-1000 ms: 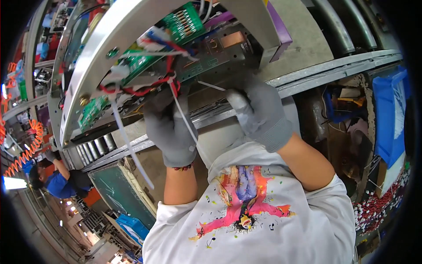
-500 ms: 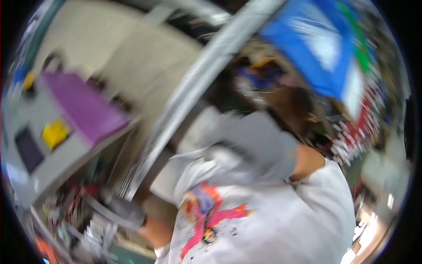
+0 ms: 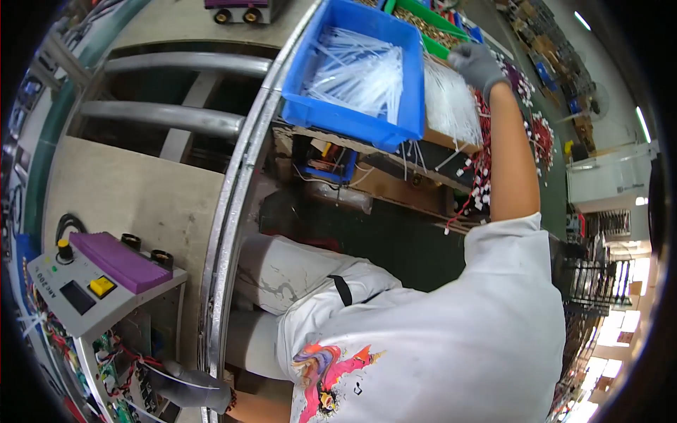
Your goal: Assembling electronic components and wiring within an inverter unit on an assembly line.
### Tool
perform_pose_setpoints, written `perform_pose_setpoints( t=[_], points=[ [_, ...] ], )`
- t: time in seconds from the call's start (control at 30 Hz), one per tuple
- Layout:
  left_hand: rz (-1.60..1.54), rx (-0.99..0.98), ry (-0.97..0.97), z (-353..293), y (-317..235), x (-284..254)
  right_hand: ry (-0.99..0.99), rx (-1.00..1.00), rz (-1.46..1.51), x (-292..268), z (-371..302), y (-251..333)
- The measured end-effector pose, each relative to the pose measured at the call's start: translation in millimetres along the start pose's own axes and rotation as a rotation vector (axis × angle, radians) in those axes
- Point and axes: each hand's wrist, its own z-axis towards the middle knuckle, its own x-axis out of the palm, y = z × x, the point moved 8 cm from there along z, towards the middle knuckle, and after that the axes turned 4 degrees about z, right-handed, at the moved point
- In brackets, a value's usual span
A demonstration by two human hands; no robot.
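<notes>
My right hand (image 3: 478,67), in a grey glove, reaches far out to the edge of a green bin (image 3: 441,51) of small brass-coloured parts. Its fingers are curled together; whatever they hold is too small to make out. Beside it are a pile of white cable ties (image 3: 446,102) and a blue bin (image 3: 352,120) full of more ties. My left hand (image 3: 189,386), also gloved, is at the open side of a grey machine with a purple top (image 3: 116,261). A thin white strip crosses that glove. Its fingertips are hidden among coloured wires (image 3: 127,359).
A metal rail (image 3: 236,169) runs between my body and the conveyor with its beige boards (image 3: 134,190). Red and black wires with white connectors (image 3: 483,166) hang over the bench edge. Another purple-topped unit (image 3: 240,8) stands at the top.
My right hand has moved from in front of my body out to the green bin. My left hand stays by the machine. The view has turned and is sharper.
</notes>
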Motion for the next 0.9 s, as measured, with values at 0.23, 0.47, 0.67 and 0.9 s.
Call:
perform_pose_setpoints(
  t=[0.23,0.47,0.67,0.9],
  points=[
    [-0.163,-0.005,-0.026,-2,24,3,-0.010,-0.013,0.191,45,14,38],
    [-0.249,0.030,-0.051,-3,16,10,0.012,0.018,0.333,49,42,24],
    [-0.360,-0.034,-0.024,-4,26,20,-0.211,0.015,0.675,43,55,21],
    [-0.294,0.057,-0.001,-6,32,12,-0.624,0.044,0.198,-12,46,35]
  ],
)
